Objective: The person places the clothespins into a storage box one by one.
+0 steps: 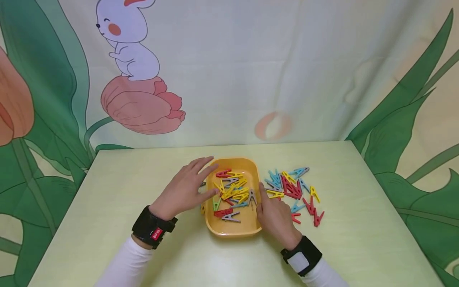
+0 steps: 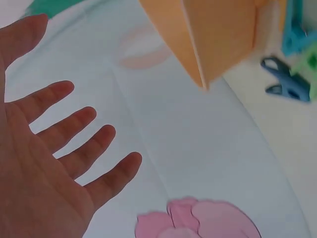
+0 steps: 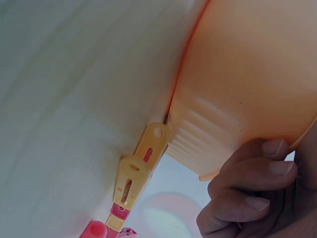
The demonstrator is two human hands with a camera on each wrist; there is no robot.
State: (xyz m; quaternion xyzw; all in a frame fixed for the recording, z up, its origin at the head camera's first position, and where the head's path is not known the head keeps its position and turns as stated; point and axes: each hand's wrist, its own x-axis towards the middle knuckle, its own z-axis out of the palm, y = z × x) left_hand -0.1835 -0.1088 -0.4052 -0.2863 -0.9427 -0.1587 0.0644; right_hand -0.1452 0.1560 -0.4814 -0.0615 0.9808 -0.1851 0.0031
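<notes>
A yellow-orange plastic basket [image 1: 233, 233] stands on the table, holding a heap of coloured clothespins [image 1: 238, 193], mostly yellow with some red, grey, green and blue. Over the basket's left rim my left hand [image 1: 186, 189] is spread, its fingers fairly straight; the left wrist view shows nothing in the palm. My right hand [image 1: 277, 219] grips the right rim. In the right wrist view its curled fingers [image 3: 247, 181] lie against the basket's outer wall [image 3: 242, 84]; the thumb is mostly hidden there.
More clothespins [image 1: 292, 189], red, blue, yellow and grey, lie loose to the basket's right, some close to the right hand. A dark blue clothespin [image 2: 285, 79] lies on the other side, near the left hand. A printed curtain [image 1: 229, 79] hangs behind the table [image 1: 118, 191].
</notes>
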